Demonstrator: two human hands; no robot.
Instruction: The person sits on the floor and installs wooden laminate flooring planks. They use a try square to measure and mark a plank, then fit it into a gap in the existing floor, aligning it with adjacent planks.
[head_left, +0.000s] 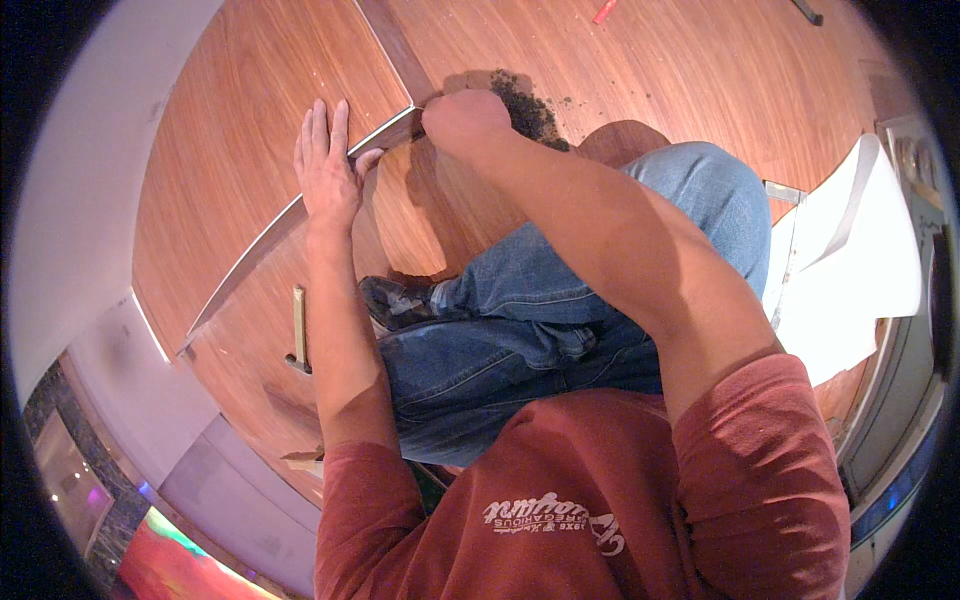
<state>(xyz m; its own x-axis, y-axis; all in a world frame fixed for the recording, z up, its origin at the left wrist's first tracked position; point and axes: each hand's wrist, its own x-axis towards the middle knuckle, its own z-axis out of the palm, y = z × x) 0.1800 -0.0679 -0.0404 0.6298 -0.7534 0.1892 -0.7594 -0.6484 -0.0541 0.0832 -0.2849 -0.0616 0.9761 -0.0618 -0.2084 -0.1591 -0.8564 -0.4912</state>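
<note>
My left hand (328, 165) lies palm down with fingers extended on a raised wood-grain panel (262, 135), its thumb beyond the panel's pale edge. My right hand (466, 120) is closed in a fist beside the panel's corner, low over the wood-grain floor (637, 67). Whether it grips something is hidden beneath the hand. A heap of dark crumbly debris (531, 112) lies just right of my right hand. A thin white edge strip (382, 129) runs along the panel between my two hands.
A hammer (299, 330) lies by my left forearm. White paper sheets (840, 262) rest at the right, near a metal piece (784, 192). A small red object (604, 11) and a dark bar (808, 11) lie at the top. A pale wall (82, 187) borders the left.
</note>
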